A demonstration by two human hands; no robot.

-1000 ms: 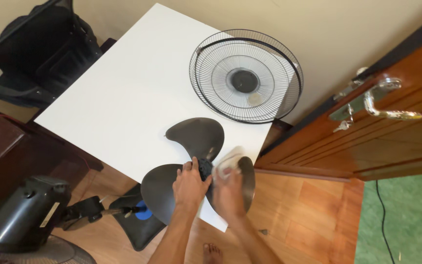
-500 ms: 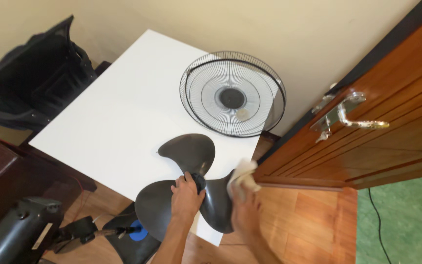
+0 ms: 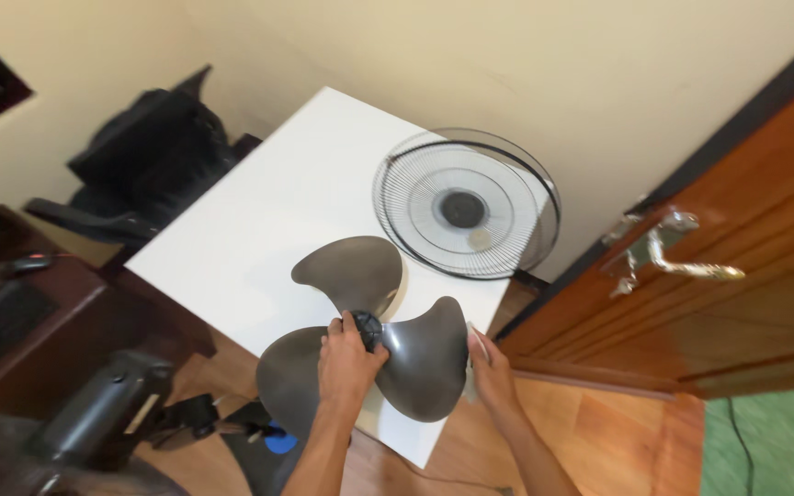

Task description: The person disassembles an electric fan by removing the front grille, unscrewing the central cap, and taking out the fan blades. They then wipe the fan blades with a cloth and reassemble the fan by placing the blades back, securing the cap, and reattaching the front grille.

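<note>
Where left hand (image 3: 346,360) clasps fan blade (image 3: 369,338) — right hand (image 3: 492,372) perhaps beneath.

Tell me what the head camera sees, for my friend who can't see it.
A person's left hand grips the hub of a grey three-bladed fan blade at the white table edge, while the right hand is at one blade's rim. A round wire fan guard lies behind.

Single head view, looking steeply down, close over table (image 3: 259,230)
</note>
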